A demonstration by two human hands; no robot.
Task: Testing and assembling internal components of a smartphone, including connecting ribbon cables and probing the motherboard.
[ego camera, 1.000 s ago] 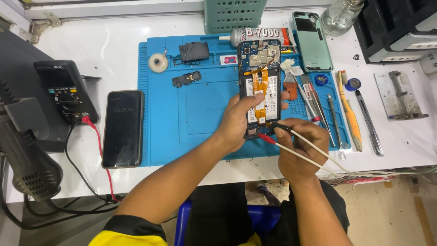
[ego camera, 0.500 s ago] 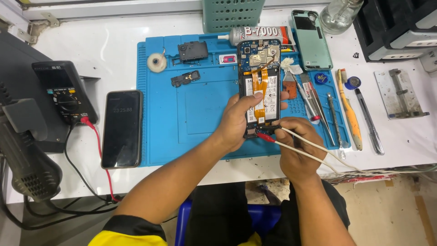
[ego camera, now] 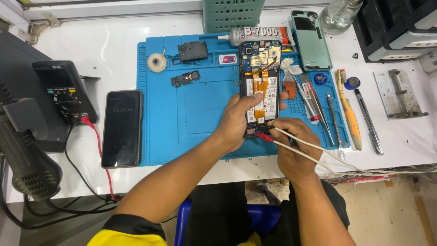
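An opened phone (ego camera: 260, 73) with its back cover off lies on the blue work mat (ego camera: 200, 114), showing a battery and an orange flex cable. My left hand (ego camera: 239, 119) grips the phone's lower half from the left. My right hand (ego camera: 293, 150) holds red and black tipped test probes (ego camera: 267, 134) with pale leads against the phone's bottom edge.
A teal back cover (ego camera: 312, 40), glue tube (ego camera: 255, 34), tape roll (ego camera: 157, 62) and small phone parts (ego camera: 192, 51) lie on the mat. Tweezers and tools (ego camera: 350, 111) lie right. A multimeter (ego camera: 63, 91) and dark phone (ego camera: 122, 128) sit left, a heat gun (ego camera: 27, 155) at far left.
Both hands stay at the phone's lower end with the probes. Only slight shifts of the probe tips show.
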